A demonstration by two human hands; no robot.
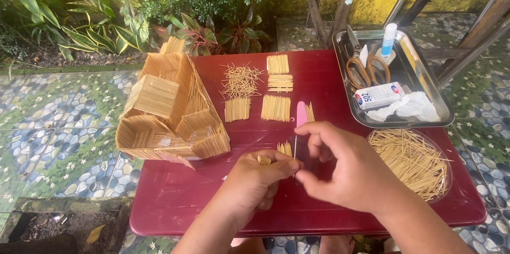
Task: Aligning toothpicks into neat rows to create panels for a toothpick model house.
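Left hand: your left hand (260,177) pinches a small glued panel of pale wooden toothpicks (264,159), fingers closed on it, above the dark red plastic table (175,190).
Right hand: your right hand (340,166) pinches one thin toothpick (295,145) against that panel.
Nearby: toothpick-built model house (170,110) on the left; round clear dish of loose toothpicks (411,161) on the right.

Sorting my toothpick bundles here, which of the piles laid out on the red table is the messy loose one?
The scattered pile at the back left of the group, beside the toothpick house. Its sticks cross at random; the other bundles lie parallel.

Both forearms bare to frame edge at 6 o'clock; no sleeves, watch or rings seen. Left hand (257,177) and right hand (345,166): bare, ungloved, nails short and unpainted.
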